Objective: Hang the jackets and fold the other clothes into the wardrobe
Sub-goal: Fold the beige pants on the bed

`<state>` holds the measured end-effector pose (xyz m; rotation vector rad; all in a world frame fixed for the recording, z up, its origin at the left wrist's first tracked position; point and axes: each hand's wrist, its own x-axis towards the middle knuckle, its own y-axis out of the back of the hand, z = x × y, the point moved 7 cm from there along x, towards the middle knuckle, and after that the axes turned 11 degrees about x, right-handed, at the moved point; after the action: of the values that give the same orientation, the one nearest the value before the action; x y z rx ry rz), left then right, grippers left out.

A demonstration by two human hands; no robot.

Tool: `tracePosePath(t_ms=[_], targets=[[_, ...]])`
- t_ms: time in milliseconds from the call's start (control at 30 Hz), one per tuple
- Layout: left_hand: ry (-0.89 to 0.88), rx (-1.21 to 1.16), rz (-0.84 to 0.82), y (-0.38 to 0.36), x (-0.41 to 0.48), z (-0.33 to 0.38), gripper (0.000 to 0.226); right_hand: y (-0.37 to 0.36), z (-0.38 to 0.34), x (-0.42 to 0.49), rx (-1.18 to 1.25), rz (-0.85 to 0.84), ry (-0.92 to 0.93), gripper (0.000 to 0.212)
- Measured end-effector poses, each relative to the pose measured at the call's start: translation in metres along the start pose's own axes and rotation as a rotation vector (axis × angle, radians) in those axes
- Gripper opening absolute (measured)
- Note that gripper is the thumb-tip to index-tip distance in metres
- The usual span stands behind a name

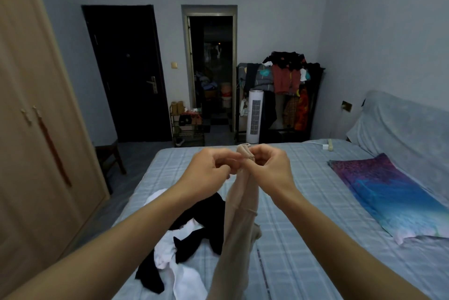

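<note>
A pair of beige sheer tights (239, 207) hangs in the air over the bed. My left hand (209, 169) and my right hand (271, 167) both pinch its bunched top end, which sticks up between them. The long legs trail down toward me between my forearms. Below, on the bed, lie black tights (204, 229) tangled with white garments (170, 251). The beige wardrobe (36, 129) stands at the left with its doors closed.
The bed has a blue plaid sheet (303, 202) and a purple-blue pillow (388, 192) at the right. A clothes rack piled with garments (284, 81), a white tower fan (255, 115), a shoe rack (187, 124) and a dark door (126, 73) stand beyond. A wooden stool (109, 156) is beside the wardrobe.
</note>
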<state>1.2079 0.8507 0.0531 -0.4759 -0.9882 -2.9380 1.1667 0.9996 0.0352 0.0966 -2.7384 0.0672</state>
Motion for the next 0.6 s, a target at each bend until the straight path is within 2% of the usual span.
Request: tracePosePath(t_ms=[67, 133, 167, 267, 333, 400, 467, 600], targets=[[-0.052, 0.131, 0.072, 0.015, -0.002, 0.000, 0.032, 0.002, 0.001, 0.000, 0.000, -0.042, -0.004, 0.005], [-0.090, 0.261, 0.155, 0.032, -0.003, -0.001, 0.024, 0.002, -0.001, 0.002, 0.024, -0.118, -0.007, 0.014], [-0.097, 0.312, 0.166, 0.038, -0.003, -0.003, 0.027, 0.001, -0.005, 0.002, 0.037, -0.175, -0.005, 0.016], [-0.123, 0.388, 0.084, 0.043, 0.002, -0.003, 0.058, -0.002, -0.019, 0.000, 0.071, -0.344, 0.036, 0.018], [-0.167, 0.403, 0.005, 0.041, 0.004, 0.004, 0.072, -0.002, -0.029, -0.001, 0.093, -0.405, 0.061, 0.016], [-0.217, 0.411, -0.072, 0.035, 0.006, 0.011, 0.076, -0.002, -0.036, -0.003, 0.110, -0.428, 0.087, 0.014], [-0.239, 0.375, -0.133, 0.030, 0.006, 0.016, 0.066, -0.002, -0.041, -0.005, 0.124, -0.420, 0.107, 0.013], [-0.307, 0.395, -0.116, 0.025, 0.002, 0.026, 0.024, 0.006, -0.040, -0.005, 0.110, -0.328, 0.132, 0.011]])
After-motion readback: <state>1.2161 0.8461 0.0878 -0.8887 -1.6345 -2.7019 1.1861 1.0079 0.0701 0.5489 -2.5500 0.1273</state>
